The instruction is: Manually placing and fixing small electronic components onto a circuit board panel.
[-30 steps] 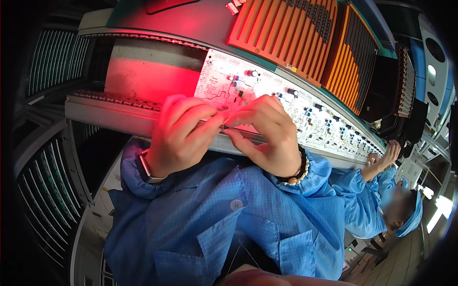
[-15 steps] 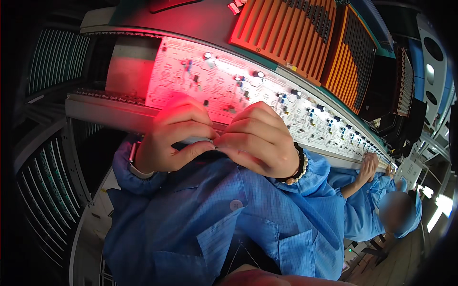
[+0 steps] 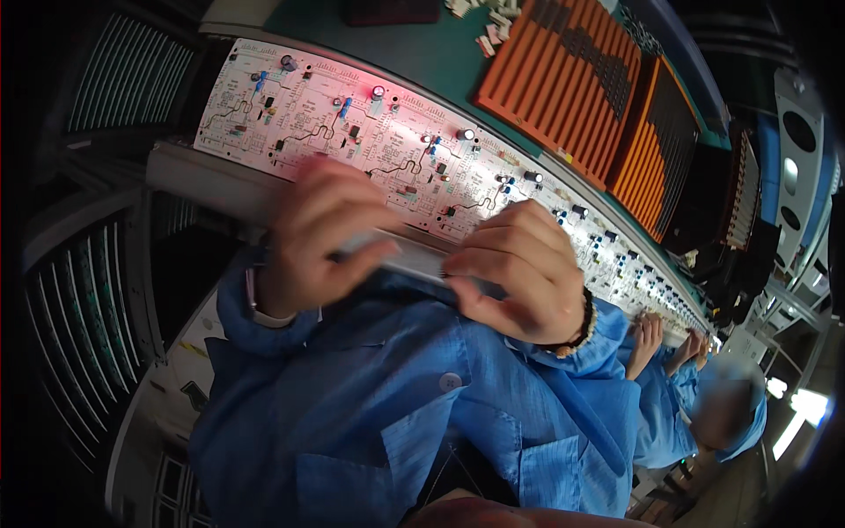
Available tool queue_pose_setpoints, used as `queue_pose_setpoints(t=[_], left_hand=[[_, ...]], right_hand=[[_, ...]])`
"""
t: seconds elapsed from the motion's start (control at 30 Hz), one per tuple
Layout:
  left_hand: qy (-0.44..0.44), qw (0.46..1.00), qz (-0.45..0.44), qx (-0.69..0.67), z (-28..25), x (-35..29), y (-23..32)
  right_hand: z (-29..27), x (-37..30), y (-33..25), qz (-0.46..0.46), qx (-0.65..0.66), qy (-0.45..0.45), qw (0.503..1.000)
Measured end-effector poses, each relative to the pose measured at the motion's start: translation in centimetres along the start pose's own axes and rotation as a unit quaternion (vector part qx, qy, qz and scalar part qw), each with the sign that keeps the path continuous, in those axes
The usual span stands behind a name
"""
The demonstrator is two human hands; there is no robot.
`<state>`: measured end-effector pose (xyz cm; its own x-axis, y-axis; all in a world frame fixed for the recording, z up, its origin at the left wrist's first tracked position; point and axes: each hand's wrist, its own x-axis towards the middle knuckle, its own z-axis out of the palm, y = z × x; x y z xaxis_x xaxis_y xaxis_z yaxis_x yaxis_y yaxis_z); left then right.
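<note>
My left hand (image 3: pixel 330 238), smeared by motion, hangs above the near edge of the line, its thumb apart from the loosely curled fingers. I see nothing between them. My right hand (image 3: pixel 524 273) is bent inward with its fingers closed. A tiny dark thing shows at its fingertips, too small to name. Beyond both hands lies a long row of white circuit boards (image 3: pixel 326 119), fitted with black capacitors, blue parts and small chips. A grey metal rail (image 3: pixel 409 257) runs between and beneath the hands, along the boards' near side.
Orange slotted trays of black parts (image 3: pixel 563 84) stand on the green mat (image 3: pixel 312 31) behind the line. Small pale pieces (image 3: pixel 497 26) lie beside them. Slotted racks (image 3: pixel 97 352) stand at left. At right, a co-worker's hand (image 3: pixel 647 343) reaches over the boards.
My hands have drawn apart; the left thumb has come away from the fingers. The boards sit further left and up in view, and the red glow has faded. The co-worker's hands have shifted.
</note>
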<state>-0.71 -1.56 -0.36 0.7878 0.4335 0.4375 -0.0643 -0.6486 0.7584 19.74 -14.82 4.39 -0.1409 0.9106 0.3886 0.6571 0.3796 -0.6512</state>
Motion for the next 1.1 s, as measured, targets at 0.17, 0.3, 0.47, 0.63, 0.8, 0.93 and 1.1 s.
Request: queue_pose_setpoints(t=[0.17,0.3,0.47,0.63,0.8,0.93,1.1], left_hand=[[0.331,0.889,-0.146,0.281,-5.6,-3.9,-4.5],[0.348,0.853,-0.187,0.342,-8.8,-5.4,-8.5],[0.332,0.836,-0.224,0.374,-7.5,-5.8,-8.7],[0.342,0.843,-0.265,0.319,-8.4,-5.6,-9.1],[0.365,0.870,-0.301,0.140,-10.4,-6.4,-10.3],[0.375,0.864,-0.302,0.145,-10.2,-6.6,-10.9],[0.386,0.866,-0.287,0.137,-10.0,-6.4,-10.7]], right_hand=[[-2.5,2.5,-1.2,0.029,-0.033,-0.052,0.998],[-1.3,6.3,-1.1,0.022,-0.013,-0.084,0.996],[3.1,11.0,-0.4,0.010,0.052,-0.113,0.992],[9.7,16.4,1.3,0.017,0.090,-0.113,0.989],[14.5,20.3,2.6,0.037,0.077,-0.109,0.990],[16.9,22.0,3.6,0.045,0.046,-0.107,0.992],[18.6,22.5,3.9,0.067,0.041,-0.117,0.990]])
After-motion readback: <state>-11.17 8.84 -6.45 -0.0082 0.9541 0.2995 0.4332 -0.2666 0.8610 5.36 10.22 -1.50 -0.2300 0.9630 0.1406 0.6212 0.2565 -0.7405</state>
